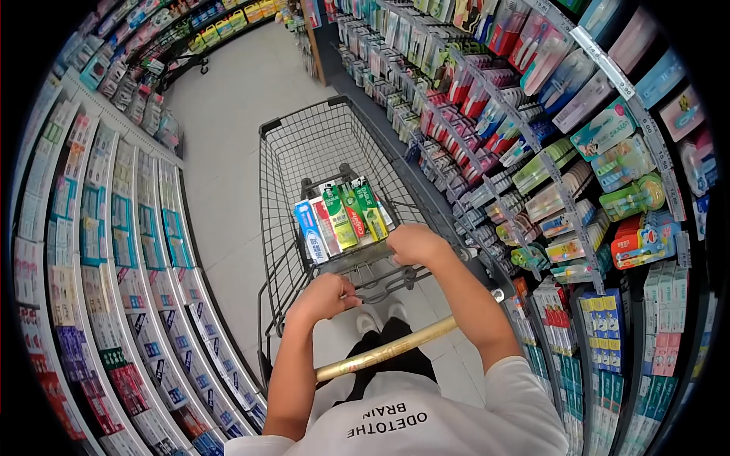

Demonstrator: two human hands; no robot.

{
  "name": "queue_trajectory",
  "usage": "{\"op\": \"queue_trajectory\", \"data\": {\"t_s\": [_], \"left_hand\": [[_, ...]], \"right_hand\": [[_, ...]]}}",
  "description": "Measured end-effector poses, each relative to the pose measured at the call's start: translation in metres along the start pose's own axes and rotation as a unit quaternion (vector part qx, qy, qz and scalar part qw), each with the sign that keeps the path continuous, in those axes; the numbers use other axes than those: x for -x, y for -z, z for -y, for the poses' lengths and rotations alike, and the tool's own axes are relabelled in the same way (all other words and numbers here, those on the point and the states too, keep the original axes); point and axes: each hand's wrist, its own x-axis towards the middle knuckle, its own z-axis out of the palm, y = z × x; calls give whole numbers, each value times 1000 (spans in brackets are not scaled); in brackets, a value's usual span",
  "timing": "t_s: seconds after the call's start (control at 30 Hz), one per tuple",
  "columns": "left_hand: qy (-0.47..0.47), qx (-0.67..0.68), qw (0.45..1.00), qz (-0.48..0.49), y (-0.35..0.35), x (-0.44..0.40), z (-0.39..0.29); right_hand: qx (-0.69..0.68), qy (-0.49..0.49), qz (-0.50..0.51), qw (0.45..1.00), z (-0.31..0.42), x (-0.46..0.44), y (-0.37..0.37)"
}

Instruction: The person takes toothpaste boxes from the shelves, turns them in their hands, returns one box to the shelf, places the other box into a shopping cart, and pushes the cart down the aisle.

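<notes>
A dark wire shopping cart point(293, 121) stands in front of me, its gold handle point(388, 349) close against my body. Inside it, several toothpaste boxes stand side by side: a blue and white box point(309, 234), a red Colgate box point(353, 216) and green Darlie boxes point(368, 199) among them. My right hand point(417, 245) is closed beside the right end of that row, over the cart's near wires. My left hand point(327, 296) is curled closed, lower and to the left, near the folded wire seat. What either hand grips, if anything, is hidden.
On the left, a curved shelf point(122, 220) carries rows of toothpaste boxes. To the right, hanging toothbrush packs point(532, 57) crowd a rack close to the cart, with boxed goods point(604, 327) below. Tiled floor point(220, 99) runs ahead toward yellow bottles point(220, 28) on a far shelf.
</notes>
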Motion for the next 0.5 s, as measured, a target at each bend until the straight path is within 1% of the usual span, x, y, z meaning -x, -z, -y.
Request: {"op": "queue_trajectory", "data": {"t_s": [0.13, 0.17, 0.3, 0.33, 0.47, 0.5], "left_hand": [[-12, -16, 1000, -21, 22, -22, -3], [7, -6, 1000, -24, 28, -28, -5], [-12, -6, 999, -42, 49, -53, 3], [45, -5, 998, -32, 57, -58, -3], [-38, -14, 998, -47, 72, -93, 27], [-20, -28, 999, -38, 81, -102, 30]], "right_hand": [[9, -6, -17, 1000, -15, -19, 22], [10, -4, -15, 1000, -20, -24, 28], [10, -3, -16, 1000, -36, -50, 50], [9, -3, -22, 1000, -42, -57, 55], [-4, 33, -39, 999, -64, -86, 79], [-3, 48, -54, 997, -69, -91, 90]]}}
